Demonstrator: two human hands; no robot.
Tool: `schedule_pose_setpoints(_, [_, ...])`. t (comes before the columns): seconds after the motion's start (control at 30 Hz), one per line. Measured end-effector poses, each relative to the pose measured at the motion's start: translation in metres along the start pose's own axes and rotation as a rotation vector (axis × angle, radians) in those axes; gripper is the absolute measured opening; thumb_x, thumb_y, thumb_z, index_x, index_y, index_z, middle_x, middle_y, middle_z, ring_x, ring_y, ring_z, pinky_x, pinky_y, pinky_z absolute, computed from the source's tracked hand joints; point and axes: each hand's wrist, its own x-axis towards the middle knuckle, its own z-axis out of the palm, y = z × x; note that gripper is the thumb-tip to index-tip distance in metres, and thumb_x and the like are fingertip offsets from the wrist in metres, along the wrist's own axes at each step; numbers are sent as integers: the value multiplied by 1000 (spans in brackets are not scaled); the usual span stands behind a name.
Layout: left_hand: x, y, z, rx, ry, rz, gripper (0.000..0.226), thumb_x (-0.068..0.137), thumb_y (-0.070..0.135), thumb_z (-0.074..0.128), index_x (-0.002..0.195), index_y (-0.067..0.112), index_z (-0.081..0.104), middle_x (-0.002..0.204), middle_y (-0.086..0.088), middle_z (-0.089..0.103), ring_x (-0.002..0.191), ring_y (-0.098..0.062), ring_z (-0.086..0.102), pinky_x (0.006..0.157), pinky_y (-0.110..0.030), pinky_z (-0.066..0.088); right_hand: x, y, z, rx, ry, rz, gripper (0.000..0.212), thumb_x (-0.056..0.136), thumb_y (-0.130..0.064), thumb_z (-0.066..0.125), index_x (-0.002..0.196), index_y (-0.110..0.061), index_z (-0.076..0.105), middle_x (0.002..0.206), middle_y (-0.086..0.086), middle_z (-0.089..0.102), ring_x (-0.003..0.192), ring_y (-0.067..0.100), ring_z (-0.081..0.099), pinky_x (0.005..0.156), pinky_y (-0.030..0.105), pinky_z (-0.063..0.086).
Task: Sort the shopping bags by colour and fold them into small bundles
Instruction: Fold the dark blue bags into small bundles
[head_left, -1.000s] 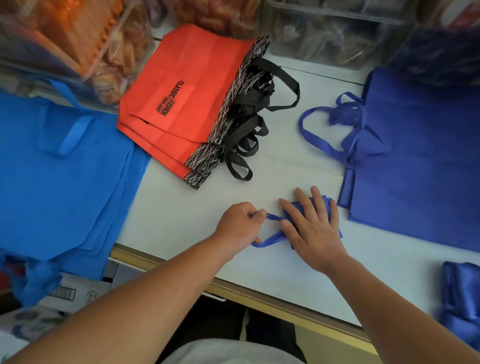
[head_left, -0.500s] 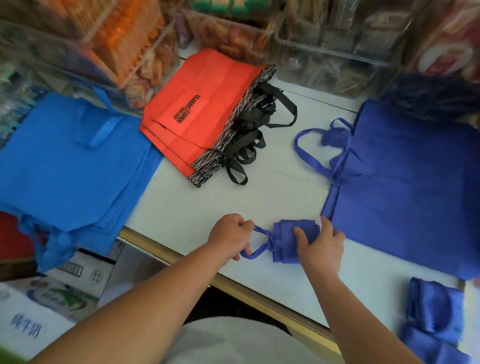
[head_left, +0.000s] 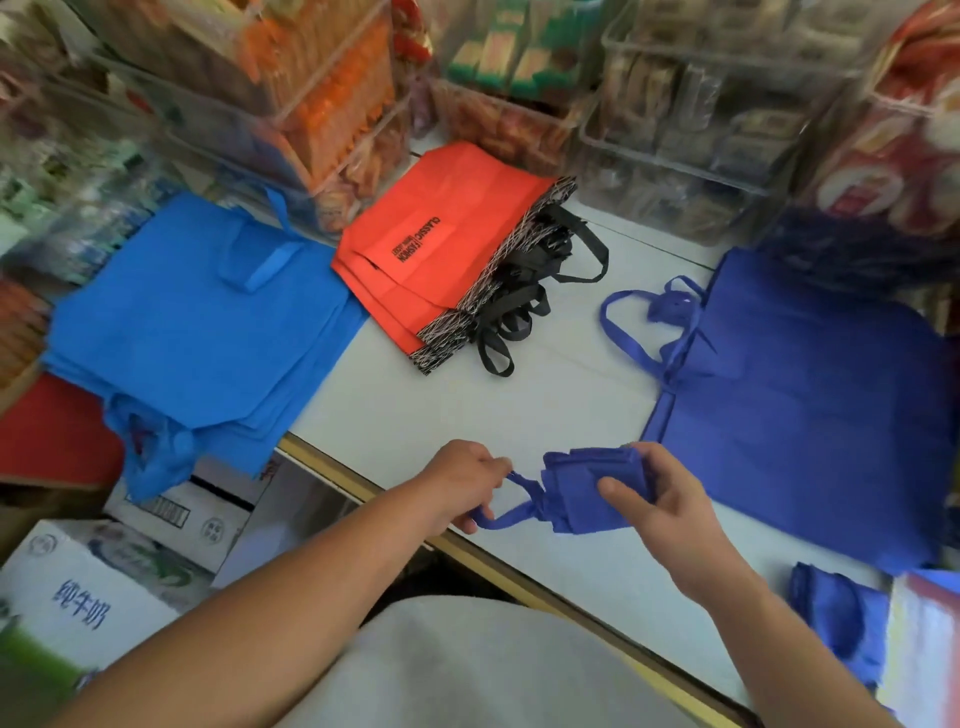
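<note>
Dark-blue bag bundle (head_left: 592, 491) — light, soft, likely springy; right hand (head_left: 667, 501) fingers (head_left: 618, 488) clamped on folds, left hand (head_left: 460, 480) pinching handle loop (head_left: 511, 514).

Single head-worn wide-angle view, forward and steeply down onto the white counter (head_left: 519, 415), close above it.

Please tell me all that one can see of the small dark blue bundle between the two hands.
The small dark blue bundle is a shopping bag folded into a thick rectangle of matte cloth-like fabric with layered edges. The right hand grips its right side, thumb on its face. Its handle straps stick out left, where the left hand pinches them. It is near the front edge of the white counter.
</note>
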Motion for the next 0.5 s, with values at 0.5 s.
schedule_pose_setpoints(0.5, [-115, 77, 7, 215, -302, 504, 32, 105, 46, 45, 104, 21, 65, 84, -5, 64, 67, -15, 54, 49, -27, 37, -77, -46, -18, -670, 173, -681, 34, 79, -20, 86, 103, -31, 65, 126, -23, 59, 108, 1, 64, 77, 20, 53])
